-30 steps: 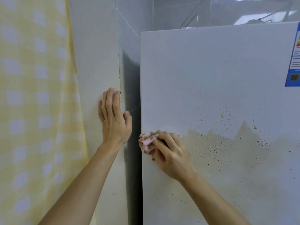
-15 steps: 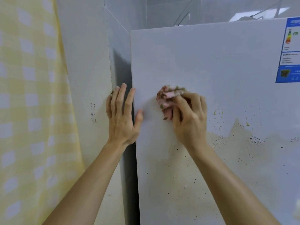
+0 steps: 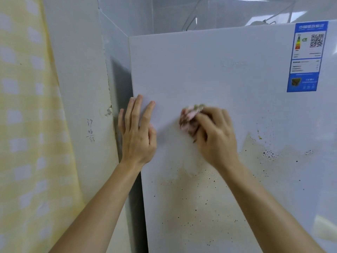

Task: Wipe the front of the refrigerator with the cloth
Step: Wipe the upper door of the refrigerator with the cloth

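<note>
Left hand (image 3: pixel 136 136): fingers straight and slightly spread, laid flat against the left edge of the refrigerator (image 3: pixel 218 73) front, holding nothing. Right hand (image 3: pixel 216 137): fingers curled around a bunched pink cloth (image 3: pixel 189 118), pressing it to the front. The cloth protrudes beyond the fingertips, up and left of the knuckles, near the left hand but apart from it. Both forearms reach upward from the lower edge of view. Brown stains (image 3: pixel 200 207) spread below the right hand.

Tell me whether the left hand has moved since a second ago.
Yes. The left hand shifted right, off the wall, and its fingers now lie on the refrigerator door's left edge.
</note>
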`<state>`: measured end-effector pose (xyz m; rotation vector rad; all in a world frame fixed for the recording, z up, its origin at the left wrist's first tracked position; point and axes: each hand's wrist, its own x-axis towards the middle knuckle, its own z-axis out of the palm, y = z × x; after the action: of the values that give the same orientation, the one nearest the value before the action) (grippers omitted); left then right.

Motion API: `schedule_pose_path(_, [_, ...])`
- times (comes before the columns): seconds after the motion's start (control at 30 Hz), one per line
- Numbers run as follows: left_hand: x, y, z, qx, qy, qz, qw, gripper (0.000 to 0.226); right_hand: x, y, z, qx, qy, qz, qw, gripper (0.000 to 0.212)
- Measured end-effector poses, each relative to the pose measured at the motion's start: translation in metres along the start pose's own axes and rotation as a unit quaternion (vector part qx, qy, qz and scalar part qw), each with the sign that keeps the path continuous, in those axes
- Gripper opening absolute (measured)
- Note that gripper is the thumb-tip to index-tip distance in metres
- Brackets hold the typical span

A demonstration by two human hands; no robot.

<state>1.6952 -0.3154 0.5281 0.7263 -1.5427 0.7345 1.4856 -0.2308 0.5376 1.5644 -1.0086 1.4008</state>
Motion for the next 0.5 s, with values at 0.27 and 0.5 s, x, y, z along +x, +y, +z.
schedule_pose_path(0.27, [0.0, 0.017, 0.006, -0.068, -0.001, -0.012, 0.998, 0.06, 0.02, 0.016, 0.001, -0.039, 0.078, 0.046, 0.995, 0.036])
schedule_pose_path(0.5, [0.0, 0.031, 0.011, -0.069, 0.015, -0.027, 0.997, 0.062, -0.076, 0.02, -0.002, -0.067, 0.009, -0.018, 0.998, 0.025])
